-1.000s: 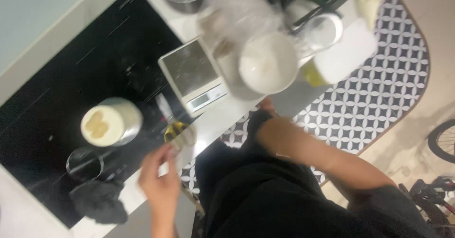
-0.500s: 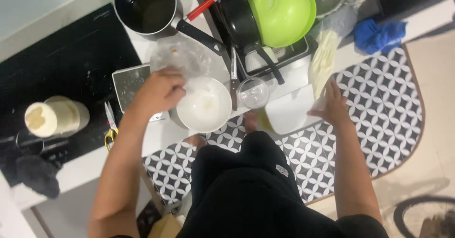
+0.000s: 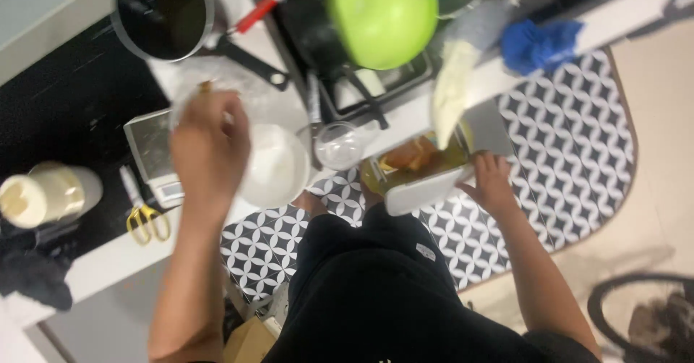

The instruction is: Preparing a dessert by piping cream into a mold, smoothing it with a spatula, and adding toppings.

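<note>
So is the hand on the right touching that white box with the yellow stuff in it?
Touching. The head view shows the right hand with its fingers pressed against the end of the white rectangular container, no gap between them.

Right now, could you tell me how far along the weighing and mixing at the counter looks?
Done: white powder already fills the white bowl beside the scale. In hand: the left hand hovers over that bowl, and the right hand tilts a white container of yellowish contents. Left: the small glass bowl looks empty.
</note>
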